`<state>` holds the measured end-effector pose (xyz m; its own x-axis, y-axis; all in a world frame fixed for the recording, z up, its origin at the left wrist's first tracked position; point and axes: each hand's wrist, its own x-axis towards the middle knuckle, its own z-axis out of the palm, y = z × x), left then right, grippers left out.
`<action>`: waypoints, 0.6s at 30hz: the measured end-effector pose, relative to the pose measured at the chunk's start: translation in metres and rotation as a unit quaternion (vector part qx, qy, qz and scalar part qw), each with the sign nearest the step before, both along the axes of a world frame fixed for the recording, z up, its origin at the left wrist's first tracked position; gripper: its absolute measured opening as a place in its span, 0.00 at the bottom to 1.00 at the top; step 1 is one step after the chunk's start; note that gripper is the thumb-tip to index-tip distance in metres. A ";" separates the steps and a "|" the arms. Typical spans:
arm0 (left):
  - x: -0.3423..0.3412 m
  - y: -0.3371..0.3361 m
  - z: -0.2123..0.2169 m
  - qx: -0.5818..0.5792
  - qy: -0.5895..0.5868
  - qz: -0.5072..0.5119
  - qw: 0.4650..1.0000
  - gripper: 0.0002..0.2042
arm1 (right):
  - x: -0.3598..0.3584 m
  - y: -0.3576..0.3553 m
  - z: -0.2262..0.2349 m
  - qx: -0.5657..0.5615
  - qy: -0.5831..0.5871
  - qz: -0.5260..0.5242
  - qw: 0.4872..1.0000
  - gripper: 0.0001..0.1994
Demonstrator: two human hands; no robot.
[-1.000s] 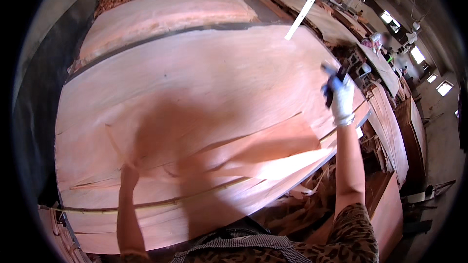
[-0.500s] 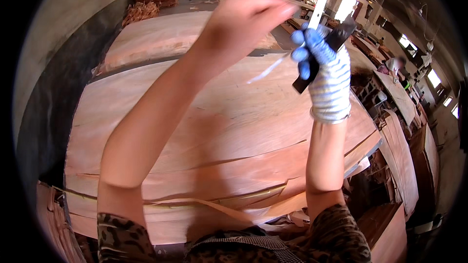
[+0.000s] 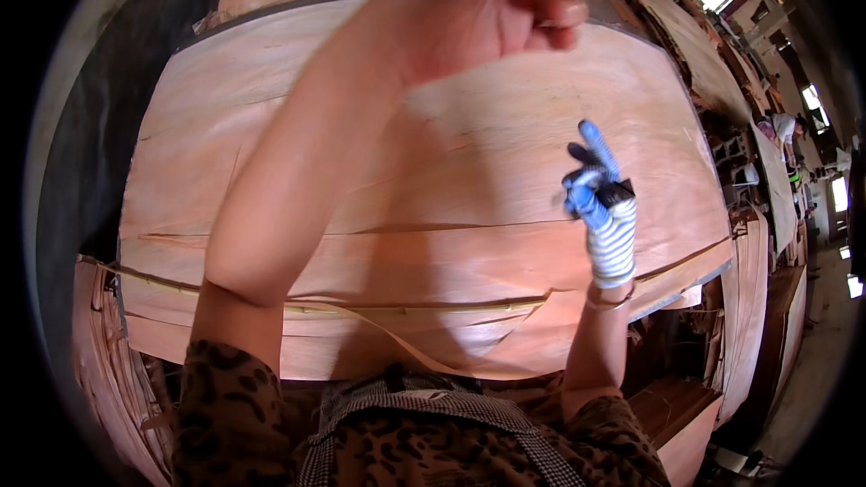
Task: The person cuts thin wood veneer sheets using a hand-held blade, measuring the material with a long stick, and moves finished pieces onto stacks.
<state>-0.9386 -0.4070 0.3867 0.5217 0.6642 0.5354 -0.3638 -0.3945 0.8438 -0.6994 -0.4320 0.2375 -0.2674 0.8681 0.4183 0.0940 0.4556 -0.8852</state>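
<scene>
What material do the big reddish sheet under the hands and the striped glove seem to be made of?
The sheet looks like thin wood veneer, raw and matte: grain lines, long splits and curling edges show. The glove on the right hand looks like knitted fabric, white with blue stripes; its blue fingers may be coated, which I cannot confirm.

Thin wood veneer sheets (image 3: 433, 216), reddish, matt, faintly grained, split along ragged cracks. Knitted cloth glove, blue and white striped, on right hand (image 3: 603, 207); small dark matt object (image 3: 621, 189) clutched there, material unclear. Left hand (image 3: 487, 0) bare. Leopard-print cloth sleeves (image 3: 225, 406), soft and matt.
</scene>
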 end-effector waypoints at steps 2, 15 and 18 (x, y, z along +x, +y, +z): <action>-0.015 0.012 -0.057 -0.135 -0.128 -0.081 0.979 0.25 | -0.011 0.004 -0.040 -0.176 0.153 0.061 0.971 0.11; -0.047 0.093 -0.131 -0.282 -0.134 0.051 0.949 0.18 | -0.094 0.129 -0.163 -0.437 -0.071 -0.083 0.893 0.05; -0.035 0.115 -0.196 -0.420 -0.325 0.024 0.847 0.21 | -0.106 0.162 -0.191 -0.449 -0.085 -0.100 0.884 0.06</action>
